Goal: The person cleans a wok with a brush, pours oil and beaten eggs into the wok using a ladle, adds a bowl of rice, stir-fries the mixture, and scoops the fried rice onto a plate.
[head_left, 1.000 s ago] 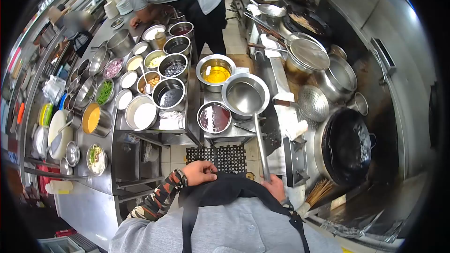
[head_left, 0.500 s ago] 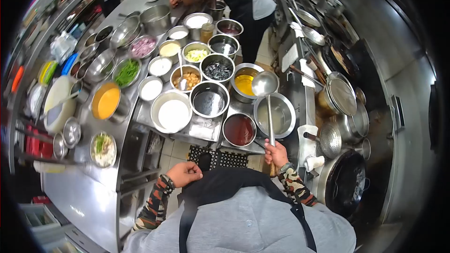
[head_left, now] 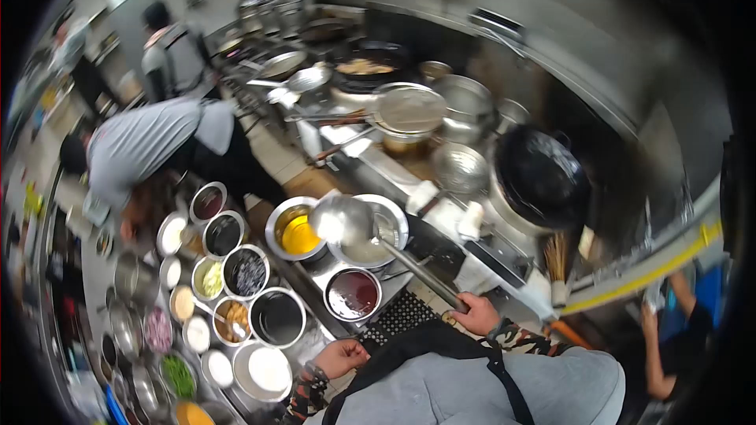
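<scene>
Dark wok (head_left: 543,177), straw brush (head_left: 556,258) near it; round skimmer (head_left: 459,168); chopped greens (head_left: 179,376); co-worker (head_left: 153,145) bent forward.

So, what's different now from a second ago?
The view has swung to the right. The ladle has shifted from the pot of clear liquid toward the pot of yellow liquid, now overlapping both in view. The right hand keeps holding it; the left hand stays near the apron.
</scene>
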{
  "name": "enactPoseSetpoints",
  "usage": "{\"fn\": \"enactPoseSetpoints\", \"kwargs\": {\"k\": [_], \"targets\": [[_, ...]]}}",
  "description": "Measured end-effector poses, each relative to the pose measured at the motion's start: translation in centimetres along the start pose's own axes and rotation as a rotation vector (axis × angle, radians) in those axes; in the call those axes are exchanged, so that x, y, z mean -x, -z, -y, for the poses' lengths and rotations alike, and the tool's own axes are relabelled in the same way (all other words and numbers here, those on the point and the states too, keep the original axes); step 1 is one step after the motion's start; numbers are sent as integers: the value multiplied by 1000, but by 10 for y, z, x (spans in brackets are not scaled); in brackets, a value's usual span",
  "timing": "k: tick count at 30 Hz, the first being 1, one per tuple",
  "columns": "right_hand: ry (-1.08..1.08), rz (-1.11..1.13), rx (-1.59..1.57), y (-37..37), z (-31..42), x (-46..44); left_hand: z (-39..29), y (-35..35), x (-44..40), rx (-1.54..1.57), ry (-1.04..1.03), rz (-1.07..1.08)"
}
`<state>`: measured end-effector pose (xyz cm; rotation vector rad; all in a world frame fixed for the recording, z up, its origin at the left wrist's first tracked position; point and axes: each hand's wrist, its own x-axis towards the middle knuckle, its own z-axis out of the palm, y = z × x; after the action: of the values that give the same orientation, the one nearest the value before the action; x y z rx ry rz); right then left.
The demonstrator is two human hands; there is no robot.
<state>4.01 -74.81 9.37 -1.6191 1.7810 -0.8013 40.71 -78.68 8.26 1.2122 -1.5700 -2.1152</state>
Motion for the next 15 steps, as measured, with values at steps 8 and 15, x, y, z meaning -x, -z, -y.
{"fn": "enactPoseSetpoints", "kwargs": {"k": [8,15], "targets": [[-306,104,199,76,-74,91,-67,-73,-79,-262,-79,-7],[-234,276,154,83,-198,140,-31,-167,-115,-392,167,-76]]}}
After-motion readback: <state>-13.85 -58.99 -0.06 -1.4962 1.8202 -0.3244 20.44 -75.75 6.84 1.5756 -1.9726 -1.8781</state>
